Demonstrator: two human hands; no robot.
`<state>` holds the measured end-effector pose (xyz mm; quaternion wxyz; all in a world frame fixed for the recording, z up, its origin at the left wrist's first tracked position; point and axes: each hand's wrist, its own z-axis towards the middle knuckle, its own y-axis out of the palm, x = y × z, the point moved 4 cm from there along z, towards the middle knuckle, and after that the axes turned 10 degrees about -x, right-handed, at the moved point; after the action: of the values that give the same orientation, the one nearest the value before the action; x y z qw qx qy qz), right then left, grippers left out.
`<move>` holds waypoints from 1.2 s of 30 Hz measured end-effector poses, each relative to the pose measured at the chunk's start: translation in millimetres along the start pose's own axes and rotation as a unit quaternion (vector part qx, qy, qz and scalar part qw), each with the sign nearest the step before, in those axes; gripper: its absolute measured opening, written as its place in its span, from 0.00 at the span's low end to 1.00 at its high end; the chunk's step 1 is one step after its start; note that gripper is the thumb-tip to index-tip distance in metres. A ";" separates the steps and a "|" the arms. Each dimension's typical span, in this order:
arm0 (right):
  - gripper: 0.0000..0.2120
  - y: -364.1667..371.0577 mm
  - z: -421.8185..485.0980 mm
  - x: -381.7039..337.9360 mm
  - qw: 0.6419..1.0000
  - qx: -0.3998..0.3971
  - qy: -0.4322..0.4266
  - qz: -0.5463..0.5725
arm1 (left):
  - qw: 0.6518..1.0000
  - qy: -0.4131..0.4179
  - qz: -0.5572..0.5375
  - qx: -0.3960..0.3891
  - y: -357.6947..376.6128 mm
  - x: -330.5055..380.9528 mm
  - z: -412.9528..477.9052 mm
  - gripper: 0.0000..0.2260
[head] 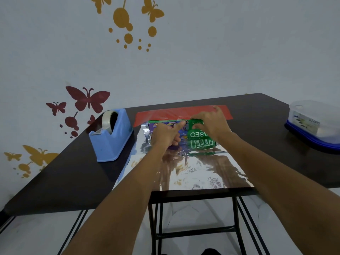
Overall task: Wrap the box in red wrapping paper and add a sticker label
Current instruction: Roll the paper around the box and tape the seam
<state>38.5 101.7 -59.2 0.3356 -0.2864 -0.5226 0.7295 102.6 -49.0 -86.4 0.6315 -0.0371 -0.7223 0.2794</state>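
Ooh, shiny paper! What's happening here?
A person is starting to wrap a green and purple box. It sits on wrapping paper lying silver side up on the dark table, with the paper's red side showing at the far edge. The right hand grips the box's far edge; the left hand rests on it, thumb pressing. The box is not covered yet. A blue tape dispenser stands at the left.

A pale grey wall [230, 52] carries gold and dark red butterfly decals [88, 100]. The dark counter [73, 172] stands on black metal legs [158, 227] over a pale floor [195, 214].
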 end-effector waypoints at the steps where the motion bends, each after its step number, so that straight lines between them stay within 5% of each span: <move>1: 0.22 -1.6 0.4 0.1 1.000 0.002 -0.001 -0.006 | 1.000 0.011 -0.025 0.006 -1.2 5.0 -0.5 0.24; 6: 0.29 -10.4 0.8 -2.8 0.998 -0.032 -0.016 -0.052 | 0.996 0.083 -0.019 -0.008 -38.0 32.3 -24.0 0.11; 10: 0.27 -16.3 -4.0 -8.5 0.996 0.001 -0.024 -0.089 | 0.959 0.163 0.125 0.197 -133.4 46.7 -58.5 0.12; 13: 0.27 -8.8 -7.1 -11.1 0.997 0.007 -0.018 -0.075 | 0.929 0.106 0.210 0.286 -189.9 35.5 -77.1 0.12; 20: 0.19 -13.6 -18.4 -46.5 0.985 0.153 -0.024 0.078 | 0.976 -0.111 0.161 0.096 -222.0 -10.8 -53.3 0.12; 22: 0.20 -15.1 -17.1 -91.3 0.974 0.119 -0.059 0.182 | 0.977 -0.135 0.149 0.066 -215.9 -16.4 -50.8 0.10; 25: 0.23 8.4 -6.2 -165.5 0.937 -0.066 -0.087 0.332 | 0.985 -0.145 0.080 0.051 -211.3 -21.5 -49.9 0.07; 27: 0.26 24.9 1.3 -207.1 0.898 -0.123 -0.093 0.412 | 0.986 -0.162 0.018 0.034 -212.3 -24.3 -50.8 0.07; 31: 0.24 35.0 11.5 -245.0 0.863 -0.067 -0.050 0.498 | 0.980 -0.185 -0.072 0.001 -215.5 -28.9 -49.3 0.06; 36: 0.22 39.1 20.0 -246.1 0.890 -0.022 -0.046 0.452 | 0.971 -0.194 -0.138 -0.013 -216.3 -41.9 -45.1 0.05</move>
<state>166.0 -112.8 -74.2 -0.0615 -0.4649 -0.3675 0.8031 217.8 -231.8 -24.3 0.5116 0.1095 -0.8325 0.1822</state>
